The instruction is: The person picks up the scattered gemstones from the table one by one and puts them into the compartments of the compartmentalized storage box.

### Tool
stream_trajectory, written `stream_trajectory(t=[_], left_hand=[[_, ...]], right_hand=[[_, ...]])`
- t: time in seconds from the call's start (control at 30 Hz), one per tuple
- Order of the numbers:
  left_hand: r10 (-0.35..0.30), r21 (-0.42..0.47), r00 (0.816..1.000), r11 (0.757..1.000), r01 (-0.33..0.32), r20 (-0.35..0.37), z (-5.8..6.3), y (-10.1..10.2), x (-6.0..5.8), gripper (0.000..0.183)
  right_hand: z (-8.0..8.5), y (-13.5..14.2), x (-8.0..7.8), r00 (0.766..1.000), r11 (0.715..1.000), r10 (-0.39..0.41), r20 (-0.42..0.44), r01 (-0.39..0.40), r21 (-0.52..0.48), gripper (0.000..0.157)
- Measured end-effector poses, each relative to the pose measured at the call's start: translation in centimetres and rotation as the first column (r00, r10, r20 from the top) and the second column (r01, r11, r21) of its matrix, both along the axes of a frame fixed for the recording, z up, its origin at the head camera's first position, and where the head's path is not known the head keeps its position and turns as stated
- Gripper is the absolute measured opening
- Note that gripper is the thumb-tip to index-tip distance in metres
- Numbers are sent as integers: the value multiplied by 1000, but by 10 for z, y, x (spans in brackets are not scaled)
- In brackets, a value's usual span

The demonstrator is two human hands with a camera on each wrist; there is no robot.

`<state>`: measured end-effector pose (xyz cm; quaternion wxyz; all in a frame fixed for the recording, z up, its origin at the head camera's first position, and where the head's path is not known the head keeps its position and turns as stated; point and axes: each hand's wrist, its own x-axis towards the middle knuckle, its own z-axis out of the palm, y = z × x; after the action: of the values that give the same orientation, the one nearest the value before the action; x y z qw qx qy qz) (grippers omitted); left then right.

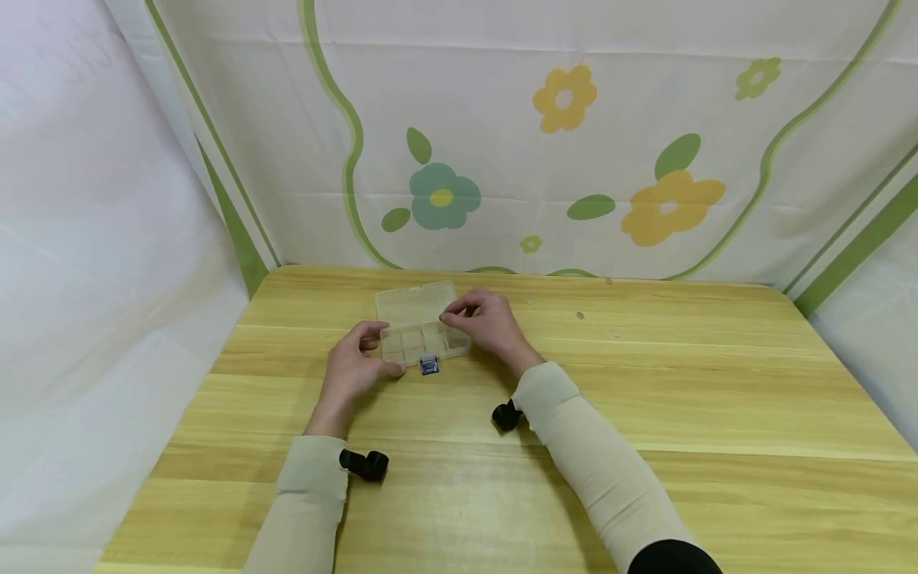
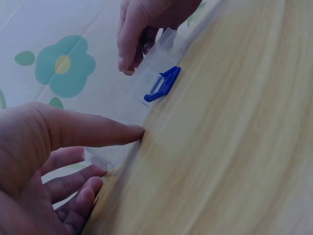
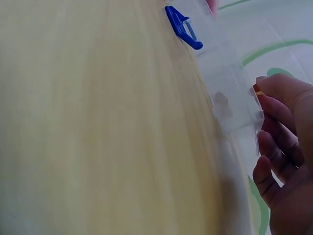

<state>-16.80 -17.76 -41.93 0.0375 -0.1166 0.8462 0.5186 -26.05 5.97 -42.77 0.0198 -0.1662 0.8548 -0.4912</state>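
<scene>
A clear plastic compartment box [image 1: 413, 344] lies on the table with its lid [image 1: 410, 304] swung open towards the back. My left hand [image 1: 350, 365] grips the box's left end, thumb at the front side and fingers behind. Over the right-hand compartments, my right hand [image 1: 493, 325] pinches a small copper-coloured coin-like piece [image 3: 257, 89] between thumb and fingertips, most of it hidden. A blue latch [image 2: 164, 85] sticks out from the front of the box. Through the clear wall, a round dark disc [image 3: 222, 104] shows in a right-hand compartment.
Several small flat discs lie scattered on the wooden table [image 1: 681, 383] right of the box, among them a darker disc [image 1: 580, 315]. A flower-patterned cloth [image 1: 488, 104] hangs behind the table's back edge. Black wrist cameras sit by both sleeves.
</scene>
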Motion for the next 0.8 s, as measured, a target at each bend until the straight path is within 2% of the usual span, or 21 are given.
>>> stream_trajectory(t=[0.3,0.8], left_hand=[[3,-1,1000,1000,-3,-7,0,1,0,78],[1,-13,1000,1000,-1,-13,-1,0,0,77]], right_hand=[[0,-3,1,999,998,25,-22,-24,57,9],[2,-5,5,998,996,52,-23,-50,78,8]])
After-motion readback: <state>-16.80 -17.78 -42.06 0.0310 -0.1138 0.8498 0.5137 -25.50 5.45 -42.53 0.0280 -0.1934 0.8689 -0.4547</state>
